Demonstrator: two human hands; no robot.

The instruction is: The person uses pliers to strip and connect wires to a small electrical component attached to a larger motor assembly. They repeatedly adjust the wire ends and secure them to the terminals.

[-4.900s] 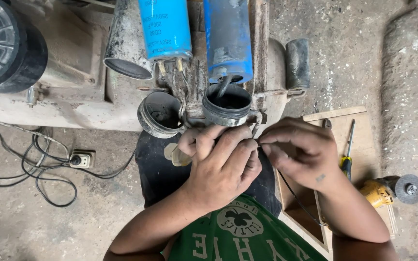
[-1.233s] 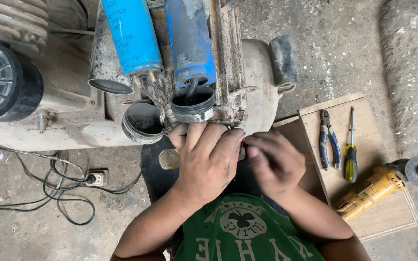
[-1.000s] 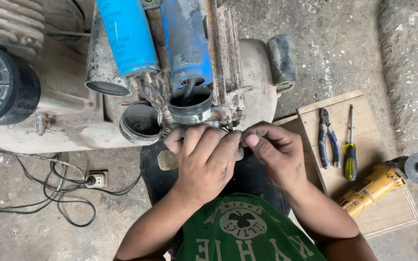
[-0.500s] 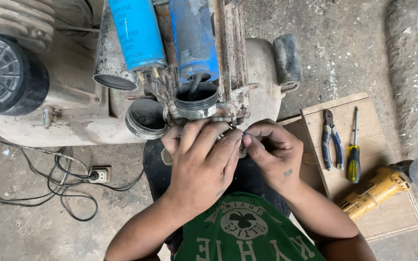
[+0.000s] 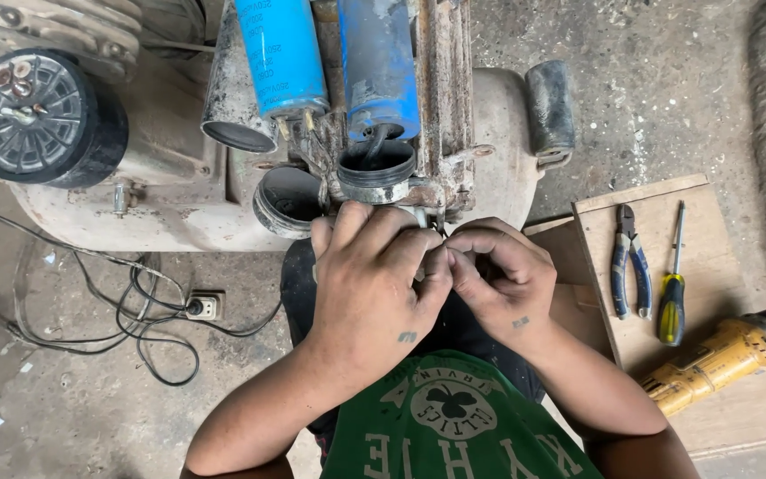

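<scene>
A: Where are the two hands in the frame?

B: In the centre. The left hand (image 5: 374, 284) and the right hand (image 5: 503, 284) meet just below the black round cap (image 5: 376, 168) of the dirty beige machine (image 5: 223, 204). The fingers of both are curled tight together on something small, but the hands hide it, so what each grip holds cannot be told

A: How far is the work, by your judgement?

B: It seems to be in the middle. The cap with its black cable sits open under the right blue cylinder (image 5: 379, 62), thin wires hang bare beside it, and a second round opening (image 5: 287, 200) at its left is not covered. Nothing looks closed yet

A: And the materials?

B: The machine is painted metal, dusty and scratched, with a rusty bracket (image 5: 441, 89). The two cylinders are smooth blue. At the right of the frame, a wooden board (image 5: 738, 417) carries blue-handled pliers (image 5: 629, 262), a yellow and black screwdriver (image 5: 672, 293) and a yellow power tool (image 5: 711, 364). The floor (image 5: 73, 399) is rough grey concrete, with black cords (image 5: 135, 302) running to a socket
</scene>
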